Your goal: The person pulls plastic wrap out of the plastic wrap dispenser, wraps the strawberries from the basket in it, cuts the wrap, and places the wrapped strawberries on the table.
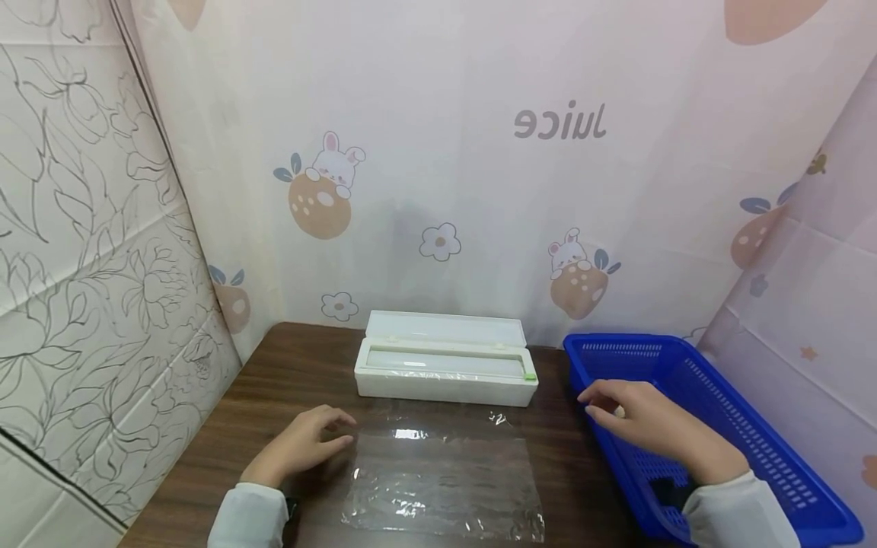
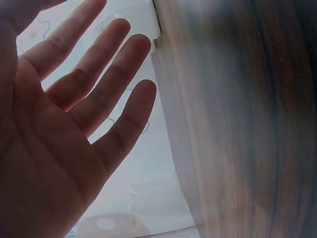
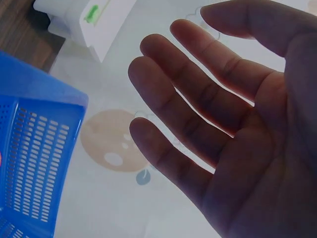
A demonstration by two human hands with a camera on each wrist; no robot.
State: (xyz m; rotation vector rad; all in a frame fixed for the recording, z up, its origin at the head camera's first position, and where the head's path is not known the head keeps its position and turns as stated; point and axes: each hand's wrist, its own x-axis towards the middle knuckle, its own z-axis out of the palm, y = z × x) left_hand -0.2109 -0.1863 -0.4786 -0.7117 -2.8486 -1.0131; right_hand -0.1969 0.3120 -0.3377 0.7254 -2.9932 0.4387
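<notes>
A clear sheet of plastic film [image 1: 445, 483] lies spread on the brown table, its surface wrinkled and shiny. Behind it stands a white wrap dispenser box [image 1: 445, 384], its lid [image 1: 445, 327] tipped back and a green slider [image 1: 530, 377] at the right end. My left hand [image 1: 301, 443] hovers by the film's left edge, fingers apart; its palm [image 2: 49, 144] is bare in the left wrist view. Over the near-left rim of the blue basket [image 1: 740, 403] is my right hand [image 1: 651, 426], relaxed and holding nothing, as the right wrist view [image 3: 208, 109] confirms.
A dark object [image 1: 664, 491] lies in the basket, partly covered by my right wrist. The basket stands along the table's right side. A printed curtain [image 1: 438, 152] hangs right behind the table [image 1: 274, 373], with another flowered curtain [image 1: 103, 266] to the left.
</notes>
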